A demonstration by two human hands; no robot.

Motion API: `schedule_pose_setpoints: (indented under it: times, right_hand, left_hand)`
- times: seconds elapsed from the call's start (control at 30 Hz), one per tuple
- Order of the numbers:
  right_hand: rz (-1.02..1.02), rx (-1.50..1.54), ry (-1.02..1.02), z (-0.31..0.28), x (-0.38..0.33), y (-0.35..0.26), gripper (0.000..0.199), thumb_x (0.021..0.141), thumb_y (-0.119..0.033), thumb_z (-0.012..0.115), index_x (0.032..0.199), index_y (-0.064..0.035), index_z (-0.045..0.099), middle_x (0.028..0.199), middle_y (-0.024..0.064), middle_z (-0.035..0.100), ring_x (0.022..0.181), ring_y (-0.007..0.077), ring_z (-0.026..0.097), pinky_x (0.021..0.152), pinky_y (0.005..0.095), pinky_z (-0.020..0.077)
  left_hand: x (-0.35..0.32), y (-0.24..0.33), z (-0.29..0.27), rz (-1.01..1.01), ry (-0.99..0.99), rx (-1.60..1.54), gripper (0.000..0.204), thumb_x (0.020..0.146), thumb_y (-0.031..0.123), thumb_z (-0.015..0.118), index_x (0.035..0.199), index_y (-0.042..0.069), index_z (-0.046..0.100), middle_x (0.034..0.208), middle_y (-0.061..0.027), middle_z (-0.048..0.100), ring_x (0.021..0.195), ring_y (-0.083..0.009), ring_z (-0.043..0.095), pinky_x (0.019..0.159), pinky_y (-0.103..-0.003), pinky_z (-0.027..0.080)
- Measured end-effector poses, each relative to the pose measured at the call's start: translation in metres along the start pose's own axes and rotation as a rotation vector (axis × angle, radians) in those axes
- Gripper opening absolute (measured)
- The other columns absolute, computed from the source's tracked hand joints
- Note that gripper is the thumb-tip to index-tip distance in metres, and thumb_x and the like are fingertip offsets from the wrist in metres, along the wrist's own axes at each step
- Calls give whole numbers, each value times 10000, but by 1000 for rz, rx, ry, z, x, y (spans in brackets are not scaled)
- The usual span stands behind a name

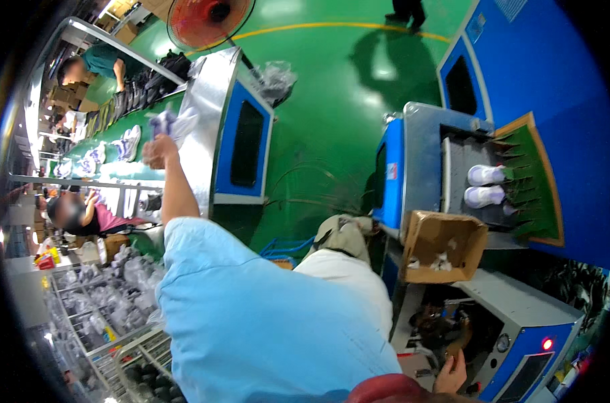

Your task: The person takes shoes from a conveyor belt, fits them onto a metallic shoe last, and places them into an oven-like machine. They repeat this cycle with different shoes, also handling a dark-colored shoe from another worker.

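My left arm reaches out to the left over the green conveyor line (110, 164). At its end my left hand (158, 152) is closed on a white and purple shoe (174, 125), which is blurred. Other white and purple shoes (127, 144) stand on the belt beside it. At the lower right my right hand (451, 373) is beside the opening of a grey and blue machine (520, 316). Its fingers look extended and slightly apart, near a brown piece (461, 336) whose kind I cannot make out.
On the right, two white shoes (485, 186) sit in a blue-sided machine with hanging strips. A cardboard box (446, 245) holds white scraps. A red fan (209, 17) stands beyond the metal end table (207, 91). Wire racks (107, 322) hold bagged items. Other people work beside the conveyor.
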State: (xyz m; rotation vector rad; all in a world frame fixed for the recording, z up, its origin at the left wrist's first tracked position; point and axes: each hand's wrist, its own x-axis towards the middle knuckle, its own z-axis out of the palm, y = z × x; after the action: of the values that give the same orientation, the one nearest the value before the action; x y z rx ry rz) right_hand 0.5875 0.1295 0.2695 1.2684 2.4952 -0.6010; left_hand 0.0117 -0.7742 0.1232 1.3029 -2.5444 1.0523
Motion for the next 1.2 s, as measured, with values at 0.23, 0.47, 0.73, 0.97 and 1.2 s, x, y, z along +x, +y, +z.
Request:
schedule_pose_setpoints:
  times: [0.23, 0.47, 0.73, 0.97, 1.2]
  right_hand:
    - [-259, -185, 1219, -13, 62, -56, 349, 1024, -57, 577, 1359, 35, 602, 1394, 181, 614, 1269, 311, 603, 1067, 406, 487]
    - [140, -545, 1390, -13, 148, -37, 505, 1056, -306, 517, 1461, -4, 519, 1496, 193, 523, 1417, 331, 464, 1163, 485, 325]
    - [43, -713, 1581, -16, 184, -25, 544, 1092, -392, 356, 1341, 51, 550, 1372, 214, 594, 1277, 361, 556, 1067, 469, 383]
    - [206, -777, 1518, 12, 178, -1, 622, 1056, -467, 342, 1336, 56, 528, 1364, 259, 582, 1276, 372, 551, 1068, 477, 395]
    - [137, -756, 1513, 5, 179, 1, 619, 1064, -477, 349, 1355, 46, 508, 1332, 247, 597, 1257, 388, 559, 1080, 491, 366]
  left_hand:
    - [-305, 205, -106, 872, -200, -1111, 313, 900, 221, 617, 1096, -19, 660, 1144, -239, 672, 1074, -417, 636, 945, -494, 509]
    - [-634, 379, -344, 1832, -780, -1157, 527, 890, 267, 675, 1359, 46, 577, 1334, -197, 627, 1248, -368, 585, 1059, -451, 467]
    - [-848, 545, -481, 2011, -803, -1084, 1004, 698, 396, 885, 1474, -43, 423, 1392, -271, 574, 1289, -379, 566, 1091, -412, 445]
    - [-944, 556, -494, 1909, -785, -1524, 965, 657, 153, 899, 1447, -20, 373, 1391, -275, 533, 1292, -434, 518, 1057, -440, 450]
    - [-907, 543, -537, 2019, -809, -919, 823, 720, 254, 896, 1351, -50, 464, 1199, -300, 658, 1127, -433, 645, 954, -476, 510]
